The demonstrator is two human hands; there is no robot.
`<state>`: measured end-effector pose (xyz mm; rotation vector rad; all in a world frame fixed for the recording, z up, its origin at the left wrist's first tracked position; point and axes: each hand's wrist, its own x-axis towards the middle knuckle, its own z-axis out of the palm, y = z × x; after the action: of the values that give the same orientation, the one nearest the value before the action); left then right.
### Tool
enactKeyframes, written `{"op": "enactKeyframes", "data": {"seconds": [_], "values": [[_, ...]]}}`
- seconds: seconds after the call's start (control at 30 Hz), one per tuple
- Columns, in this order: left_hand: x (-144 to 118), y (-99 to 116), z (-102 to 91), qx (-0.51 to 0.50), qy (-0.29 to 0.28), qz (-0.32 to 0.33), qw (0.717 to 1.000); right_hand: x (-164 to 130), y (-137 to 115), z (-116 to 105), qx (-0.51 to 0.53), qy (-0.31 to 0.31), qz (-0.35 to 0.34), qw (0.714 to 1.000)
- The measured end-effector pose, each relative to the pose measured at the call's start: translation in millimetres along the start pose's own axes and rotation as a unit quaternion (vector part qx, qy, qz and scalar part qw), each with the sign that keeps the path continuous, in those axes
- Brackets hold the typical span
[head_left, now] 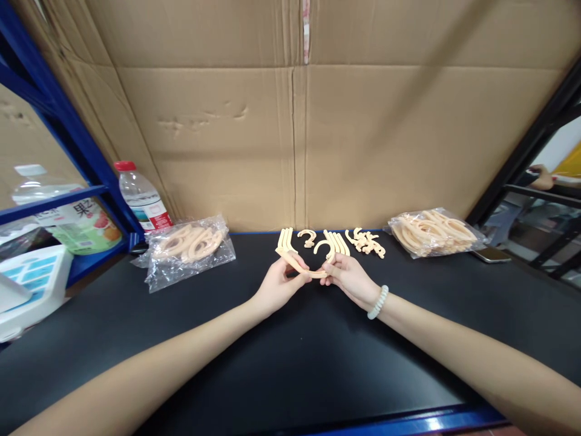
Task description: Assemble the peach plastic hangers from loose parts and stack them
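- Left hand: closed in a pinch on the left end of a long, curved peach-coloured plastic strip, held just above the tabletop.
- Right hand: fingers closed on the strip's right end and on a hooked piece that rises from that end. A pale bead bracelet sits on this wrist.
- The two parts meet between the hands. Whether they are fully seated together cannot be told from this view; judged as a joining step under way.
- Just behind the hands, near the cardboard wall: a short row of straight strips, a loose hook, a second row of strips and a small heap of little fittings. These lie separate, so they appear unassembled.
- Farther left: a clear bag of curved parts, contents still bagged.
- Farther right: a second clear bag of parts, likewise full, with a phone beside it.
- No group of finished units can be made out on the tabletop. Judgement: work is at an early stage, most stock untouched.
- At the left edge: a water bottle against blue shelving.
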<state>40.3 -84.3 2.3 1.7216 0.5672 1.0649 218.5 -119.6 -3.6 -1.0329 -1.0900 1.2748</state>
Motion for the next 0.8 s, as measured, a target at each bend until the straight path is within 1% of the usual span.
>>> {"op": "enactKeyframes", "data": {"seconds": [0.1,0.23,0.33,0.53,0.63,0.7,0.73,0.8], "values": [[-0.5,1.4,0.9,-0.03,0.002,-0.026,0.999,0.9,1.8,0.4,-0.009,0.006,-0.008,1.0],[-2.4,4.9,3.6,-0.059,0.026,-0.049,0.997,0.8,2.7,1.8,-0.019,0.011,-0.016,1.0],[-4.2,7.5,5.8,-0.096,0.045,-0.081,0.991,-1.3,1.5,3.9,-0.029,0.015,-0.021,0.999],[-5.1,9.8,7.8,-0.128,0.115,-0.122,0.978,-7.2,-3.2,7.5,-0.077,0.007,-0.064,0.995],[-8.4,12.2,11.1,-0.136,0.141,-0.139,0.971,-8.8,-5.1,7.8,-0.085,-0.003,-0.07,0.994],[-11.8,14.4,14.6,-0.14,0.144,-0.153,0.968,-9.7,-5.6,8.1,-0.077,-0.016,-0.065,0.995],[-13.5,15.5,16.4,-0.14,0.136,-0.158,0.968,-10.2,-5.6,8.4,-0.068,-0.022,-0.064,0.995],[-16.0,17.2,19.1,-0.139,0.097,-0.166,0.972,-11.3,-5.2,9.4,-0.047,-0.033,-0.062,0.996]]}}
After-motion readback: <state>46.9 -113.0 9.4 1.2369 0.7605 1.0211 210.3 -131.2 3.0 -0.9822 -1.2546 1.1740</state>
